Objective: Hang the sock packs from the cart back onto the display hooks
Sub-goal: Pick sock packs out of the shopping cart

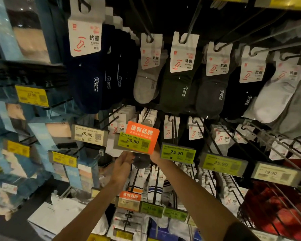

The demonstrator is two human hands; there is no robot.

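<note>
One grey sock pack [141,162] gripped by left hand [122,165], right hand [154,156] beside it, grip unclear

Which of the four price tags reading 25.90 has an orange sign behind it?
The second price tag from the left, backed by the orange sign; the other three have none.

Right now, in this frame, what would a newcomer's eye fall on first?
The orange sign in the centre, clipped above a green 25.90 price tag, stands out most. Just below it the left hand holds a grey pack, with the right hand half hidden behind the sign. Above, navy packs at left and white packs at right hang on hooks.
</note>
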